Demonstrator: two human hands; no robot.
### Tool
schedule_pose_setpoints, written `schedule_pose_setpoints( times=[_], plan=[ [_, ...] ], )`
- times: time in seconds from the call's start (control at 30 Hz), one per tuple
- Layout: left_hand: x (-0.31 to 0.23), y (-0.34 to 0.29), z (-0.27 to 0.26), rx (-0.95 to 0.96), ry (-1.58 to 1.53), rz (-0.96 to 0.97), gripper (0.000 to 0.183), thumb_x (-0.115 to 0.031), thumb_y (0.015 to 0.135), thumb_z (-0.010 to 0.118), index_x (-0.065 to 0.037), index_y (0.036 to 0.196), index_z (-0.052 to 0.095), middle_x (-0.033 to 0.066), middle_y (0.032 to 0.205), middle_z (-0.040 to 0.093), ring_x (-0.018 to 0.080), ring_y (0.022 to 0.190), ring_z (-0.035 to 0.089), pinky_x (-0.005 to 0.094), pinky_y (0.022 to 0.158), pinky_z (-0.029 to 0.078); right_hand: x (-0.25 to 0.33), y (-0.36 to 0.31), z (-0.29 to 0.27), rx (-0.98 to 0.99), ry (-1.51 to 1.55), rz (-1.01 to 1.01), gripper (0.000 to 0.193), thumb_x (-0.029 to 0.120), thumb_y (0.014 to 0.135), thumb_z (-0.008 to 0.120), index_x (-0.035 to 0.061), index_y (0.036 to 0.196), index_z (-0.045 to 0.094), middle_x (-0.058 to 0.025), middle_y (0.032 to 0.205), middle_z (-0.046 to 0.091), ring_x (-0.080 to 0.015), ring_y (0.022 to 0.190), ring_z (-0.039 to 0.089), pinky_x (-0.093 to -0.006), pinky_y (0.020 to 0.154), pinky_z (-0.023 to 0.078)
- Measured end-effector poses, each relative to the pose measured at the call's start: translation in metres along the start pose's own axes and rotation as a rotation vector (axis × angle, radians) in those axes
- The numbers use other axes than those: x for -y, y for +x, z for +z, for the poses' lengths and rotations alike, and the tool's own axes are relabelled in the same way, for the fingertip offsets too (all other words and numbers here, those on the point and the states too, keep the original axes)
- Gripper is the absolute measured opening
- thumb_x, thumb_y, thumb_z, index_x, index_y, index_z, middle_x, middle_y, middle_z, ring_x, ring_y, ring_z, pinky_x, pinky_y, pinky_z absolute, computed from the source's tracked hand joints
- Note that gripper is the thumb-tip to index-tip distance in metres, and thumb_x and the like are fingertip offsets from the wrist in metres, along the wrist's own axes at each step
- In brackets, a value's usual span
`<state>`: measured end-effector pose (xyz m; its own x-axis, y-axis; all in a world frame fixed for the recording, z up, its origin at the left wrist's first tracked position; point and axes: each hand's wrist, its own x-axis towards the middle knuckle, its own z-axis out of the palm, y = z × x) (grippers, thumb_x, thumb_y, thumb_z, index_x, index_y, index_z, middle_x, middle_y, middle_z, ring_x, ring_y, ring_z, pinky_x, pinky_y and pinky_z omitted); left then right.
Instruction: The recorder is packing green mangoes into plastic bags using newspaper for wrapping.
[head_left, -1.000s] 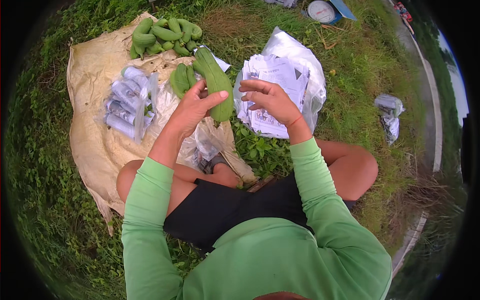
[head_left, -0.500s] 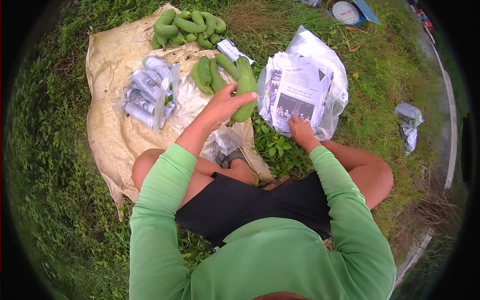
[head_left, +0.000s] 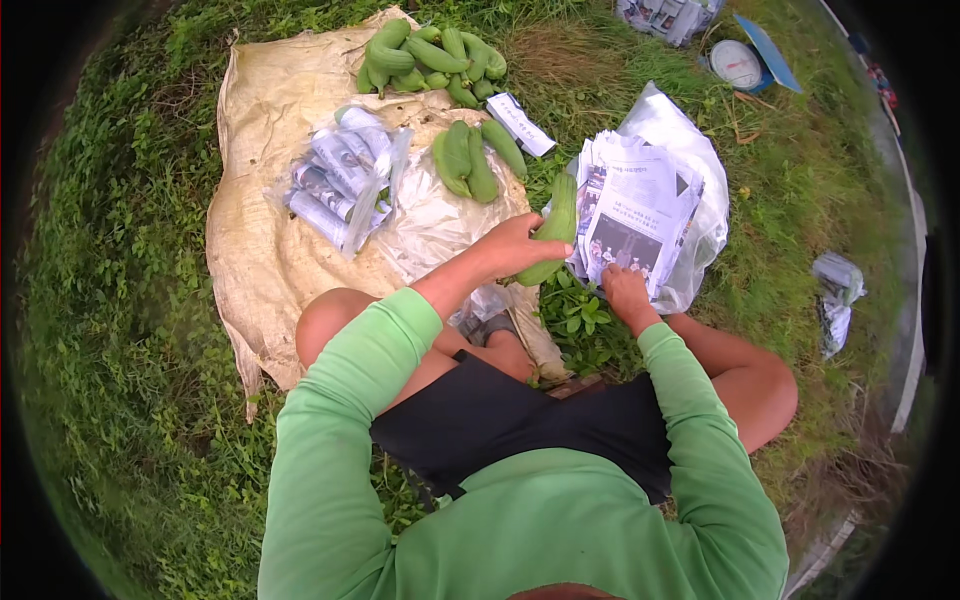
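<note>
My left hand (head_left: 510,248) grips a long, ridged green gourd (head_left: 561,215), its thumb lying across the near end. The gourd is held in the air between the sheet and a stack of newspaper sheets (head_left: 640,190). At the lower edge of that stack, my right hand (head_left: 627,293) has its fingers curled on the top newspaper sheet. The stack rests on a whitish plastic bag (head_left: 712,195). Left of the held gourd, a few loose gourds (head_left: 482,170) lie on clear plastic (head_left: 415,235).
A worn beige sheet (head_left: 255,200) covers the grass at left. On it are a plastic bag of newspaper-wrapped rolls (head_left: 345,180) and a heap of green gourds (head_left: 430,58). A folded paper (head_left: 520,124), a round-dial scale (head_left: 735,65) and wrapped bundles (head_left: 670,15) lie farther off.
The view has shifted, so the scene sits farther right. My left hand has brought the gourd nearer the newspaper stack. My right hand stays at the stack's lower edge.
</note>
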<state>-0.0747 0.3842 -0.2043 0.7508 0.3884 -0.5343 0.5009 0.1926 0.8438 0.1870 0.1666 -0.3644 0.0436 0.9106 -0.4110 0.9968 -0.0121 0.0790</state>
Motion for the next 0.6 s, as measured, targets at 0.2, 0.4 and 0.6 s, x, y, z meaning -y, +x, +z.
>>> schedule_pose_setpoints(
  times=[0.2,0.4,0.6],
  plan=[
    [0.001,-0.004,0.005,0.003,0.198,-0.009,0.085,-0.053,0.086,0.082,0.007,0.142,0.059,0.0225,0.129,0.070,0.0282,0.116,0.069,0.0380,0.099,0.054,-0.012,0.004,-0.030,-0.253,0.051,0.051,0.015,0.012,0.100,0.055,0.0079,0.108,0.067,-0.0122,0.097,0.072,-0.0325,0.089,0.075,-0.0478,0.073,0.060],
    [0.003,-0.008,0.006,0.063,0.207,-0.018,0.085,-0.053,0.087,0.082,0.006,0.144,0.059,0.0217,0.129,0.070,0.0280,0.117,0.069,0.0378,0.099,0.053,-0.034,0.001,-0.049,-0.187,0.075,0.040,0.014,0.011,0.098,0.057,0.0077,0.107,0.068,-0.0125,0.097,0.071,-0.0344,0.088,0.074,-0.0462,0.072,0.061],
    [0.004,-0.004,0.002,-0.002,0.068,-0.054,0.069,-0.048,0.086,0.083,0.005,0.127,0.068,0.0165,0.110,0.075,0.0225,0.095,0.072,0.0349,0.084,0.056,-0.044,-0.003,-0.060,-0.259,-0.071,0.002,0.014,0.016,0.096,0.059,0.0145,0.094,0.073,-0.0060,0.097,0.070,-0.0275,0.094,0.070,-0.0451,0.076,0.056]
  ],
)
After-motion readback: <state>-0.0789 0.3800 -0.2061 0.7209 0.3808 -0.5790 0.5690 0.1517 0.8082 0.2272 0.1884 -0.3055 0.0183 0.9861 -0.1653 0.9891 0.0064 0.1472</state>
